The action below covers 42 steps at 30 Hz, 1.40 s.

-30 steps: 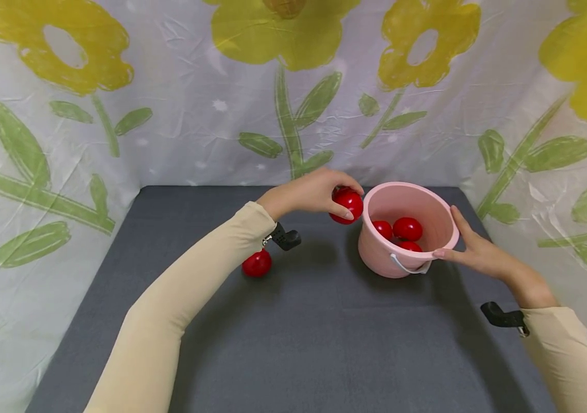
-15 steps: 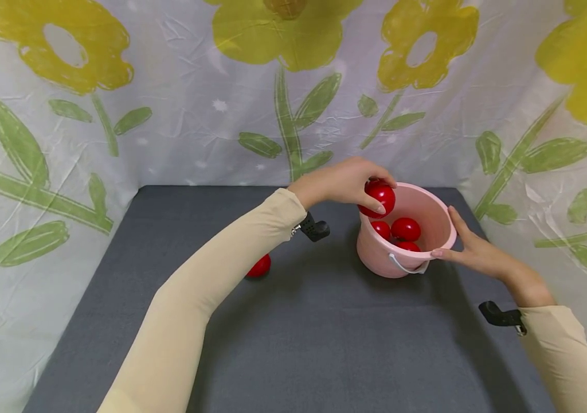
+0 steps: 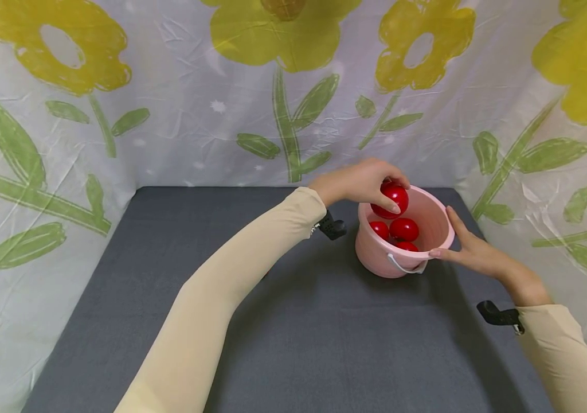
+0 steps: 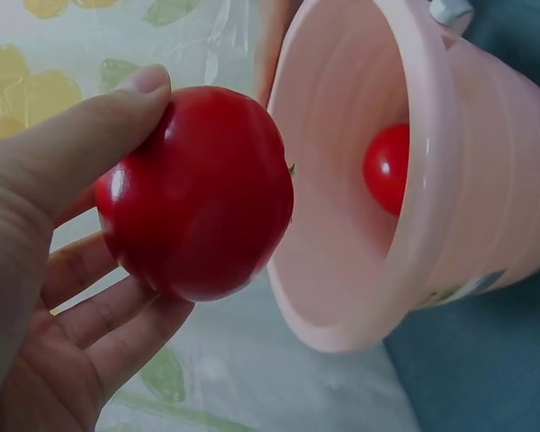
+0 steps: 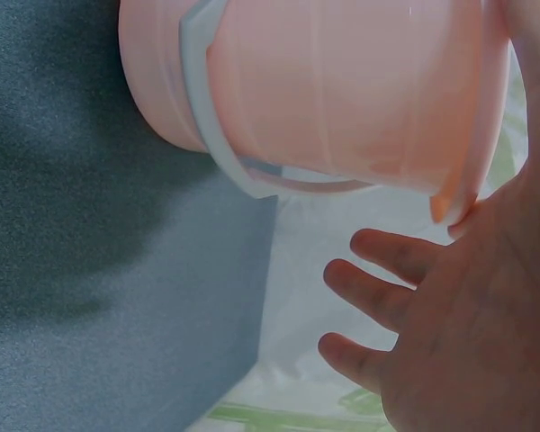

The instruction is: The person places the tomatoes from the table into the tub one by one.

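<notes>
My left hand (image 3: 360,180) grips a shiny red tomato (image 3: 396,198) between thumb and fingers, over the left part of a pink bucket's mouth. In the left wrist view a bit of green stem shows on this tomato (image 4: 198,193), which faces the bucket's opening. The bucket (image 3: 376,255) stands upright with several red tomatoes (image 3: 404,229) inside. At its right side my right hand (image 3: 479,255) touches the rim with thumb and index finger, the hand spread. In the right wrist view the other fingers (image 5: 369,292) extend straight, apart from the bucket.
A pale handle (image 3: 402,265) hangs down the bucket's front. The dark grey tabletop (image 3: 366,350) ends at a flower-printed curtain (image 3: 185,132) behind and on both sides. My left sleeve (image 3: 231,269) crosses the table and hides nearly all of another tomato.
My left hand has carried the tomato rightward from beside the bucket to over its mouth. The left arm now covers the tomato on the table. My right hand stays at the rim.
</notes>
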Motion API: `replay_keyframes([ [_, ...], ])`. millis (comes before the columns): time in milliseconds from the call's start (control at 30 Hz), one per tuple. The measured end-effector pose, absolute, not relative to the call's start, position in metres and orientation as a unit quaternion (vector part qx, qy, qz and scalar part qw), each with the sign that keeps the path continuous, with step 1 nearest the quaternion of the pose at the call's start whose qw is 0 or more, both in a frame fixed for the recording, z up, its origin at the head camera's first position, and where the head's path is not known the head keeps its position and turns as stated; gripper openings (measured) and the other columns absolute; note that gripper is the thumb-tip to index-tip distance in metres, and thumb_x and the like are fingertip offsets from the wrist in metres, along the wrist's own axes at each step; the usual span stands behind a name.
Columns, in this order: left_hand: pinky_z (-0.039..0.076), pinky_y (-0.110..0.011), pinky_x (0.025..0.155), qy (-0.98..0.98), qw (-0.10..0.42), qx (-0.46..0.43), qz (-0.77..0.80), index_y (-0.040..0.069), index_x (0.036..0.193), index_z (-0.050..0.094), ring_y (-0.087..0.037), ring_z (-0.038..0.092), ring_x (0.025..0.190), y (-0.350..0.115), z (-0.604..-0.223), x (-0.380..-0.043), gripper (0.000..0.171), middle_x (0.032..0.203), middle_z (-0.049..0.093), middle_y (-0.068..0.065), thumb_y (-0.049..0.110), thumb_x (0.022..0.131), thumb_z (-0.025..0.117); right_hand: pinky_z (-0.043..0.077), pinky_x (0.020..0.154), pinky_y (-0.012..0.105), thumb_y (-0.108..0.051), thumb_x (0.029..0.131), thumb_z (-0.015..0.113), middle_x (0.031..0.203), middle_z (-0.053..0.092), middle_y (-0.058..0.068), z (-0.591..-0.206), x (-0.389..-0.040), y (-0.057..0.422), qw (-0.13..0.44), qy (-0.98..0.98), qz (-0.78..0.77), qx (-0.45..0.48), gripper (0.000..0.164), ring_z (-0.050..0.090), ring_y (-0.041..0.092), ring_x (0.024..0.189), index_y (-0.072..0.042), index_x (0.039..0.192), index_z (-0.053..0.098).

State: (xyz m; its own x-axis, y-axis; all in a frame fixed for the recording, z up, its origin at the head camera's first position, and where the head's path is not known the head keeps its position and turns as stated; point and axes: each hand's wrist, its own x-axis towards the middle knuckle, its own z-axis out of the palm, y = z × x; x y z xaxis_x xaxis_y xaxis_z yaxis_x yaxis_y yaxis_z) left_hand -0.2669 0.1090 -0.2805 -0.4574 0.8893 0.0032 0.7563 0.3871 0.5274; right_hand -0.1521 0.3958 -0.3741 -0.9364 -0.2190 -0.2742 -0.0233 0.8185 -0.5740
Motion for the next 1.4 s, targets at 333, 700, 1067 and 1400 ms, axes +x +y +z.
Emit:
replay_keyframes([
  [333, 0.051, -0.018, 0.095, 0.827, 0.15, 0.495, 0.223, 0.014, 0.134, 0.061, -0.012, 0.057, 0.118, 0.136, -0.284, -0.277, 0.051, 0.132, 0.063, -0.001, 0.032, 0.088, 0.074, 0.024, 0.107, 0.077, -0.046, 0.091, 0.064, 0.165, -0.015, 0.022, -0.375, -0.151, 0.398, 0.171, 0.938, -0.295, -0.059, 0.114, 0.011, 0.057, 0.145, -0.024, 0.153, -0.028],
  [700, 0.054, -0.019, 0.092, 0.831, 0.165, 0.474, 0.239, 0.012, 0.133, 0.061, -0.014, 0.057, 0.116, 0.148, -0.29, -0.281, 0.052, 0.13, 0.064, -0.002, 0.029, 0.086, 0.077, 0.026, 0.107, 0.076, -0.047, 0.091, 0.064, 0.165, -0.014, 0.021, -0.376, -0.152, 0.399, 0.171, 0.938, -0.295, -0.061, 0.113, 0.013, 0.057, 0.146, -0.026, 0.152, -0.029],
  [1067, 0.054, -0.018, 0.092, 0.841, 0.176, 0.451, 0.242, 0.014, 0.131, 0.063, -0.013, 0.058, 0.116, 0.165, -0.299, -0.291, 0.048, 0.13, 0.064, -0.002, 0.028, 0.087, 0.075, 0.028, 0.107, 0.075, -0.044, 0.092, 0.064, 0.165, -0.012, 0.023, -0.372, -0.151, 0.397, 0.167, 0.94, -0.291, -0.066, 0.112, 0.016, 0.057, 0.145, -0.023, 0.153, -0.028],
  [1400, 0.054, -0.019, 0.092, 0.848, 0.183, 0.436, 0.24, 0.012, 0.126, 0.065, -0.015, 0.058, 0.117, 0.174, -0.303, -0.298, 0.044, 0.128, 0.065, -0.004, 0.027, 0.087, 0.075, 0.026, 0.107, 0.076, -0.04, 0.091, 0.065, 0.165, -0.014, 0.022, -0.375, -0.154, 0.399, 0.165, 0.939, -0.295, -0.066, 0.113, 0.014, 0.057, 0.146, -0.022, 0.154, -0.027],
])
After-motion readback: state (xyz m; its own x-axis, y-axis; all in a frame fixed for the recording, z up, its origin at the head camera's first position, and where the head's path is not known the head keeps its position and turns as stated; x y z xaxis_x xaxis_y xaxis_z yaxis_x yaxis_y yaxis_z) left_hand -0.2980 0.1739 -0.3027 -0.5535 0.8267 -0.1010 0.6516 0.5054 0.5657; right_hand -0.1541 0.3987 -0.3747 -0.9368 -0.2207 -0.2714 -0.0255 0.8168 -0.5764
